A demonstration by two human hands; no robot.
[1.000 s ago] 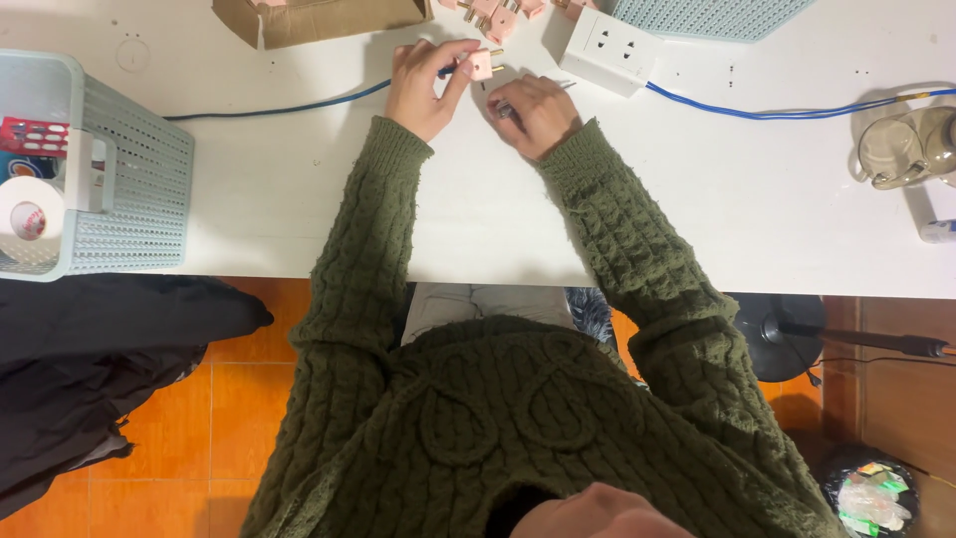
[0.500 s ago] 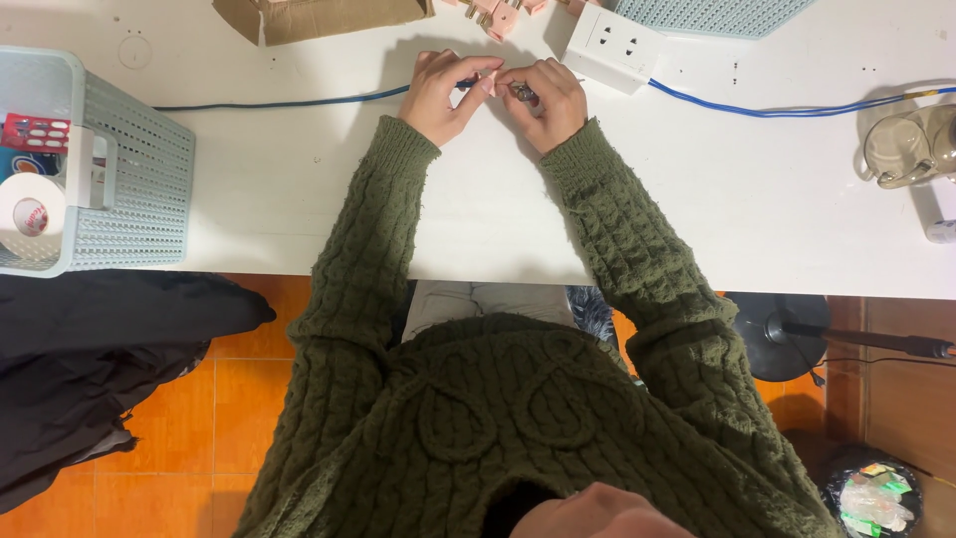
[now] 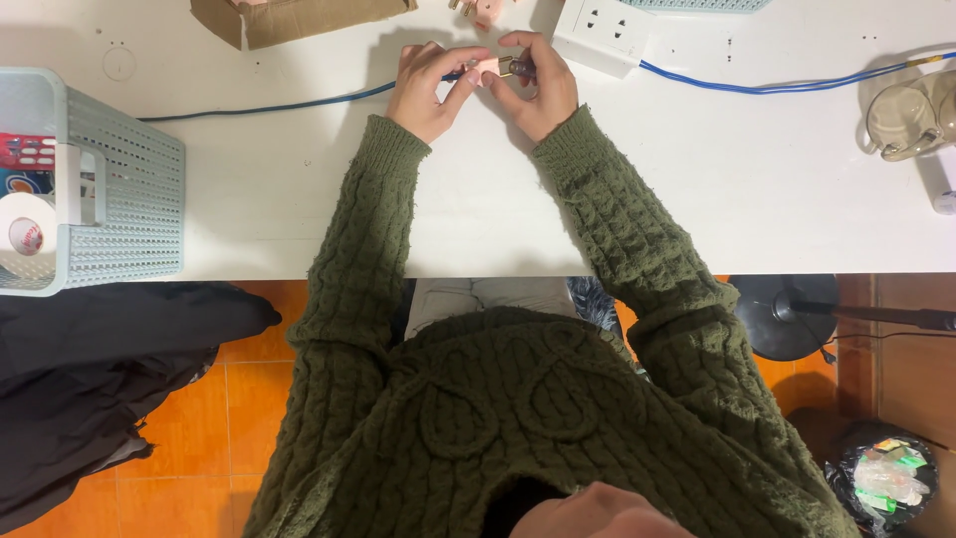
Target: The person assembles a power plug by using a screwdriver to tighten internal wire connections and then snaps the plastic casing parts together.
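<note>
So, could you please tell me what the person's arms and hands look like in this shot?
Both arms are covered by the long sleeves of a dark olive-green, chunky cable-knit sweater with a bumpy, textured weave. Each sleeve ends in a ribbed cuff at the wrist. The left hand and right hand are bare: no gloves, and no rings or watch can be seen.

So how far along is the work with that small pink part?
In hand: left hand and right hand pinch a small pink part over the white table. More pink parts lie beyond, untouched. No finished piece is visible, so it looks early.
</note>
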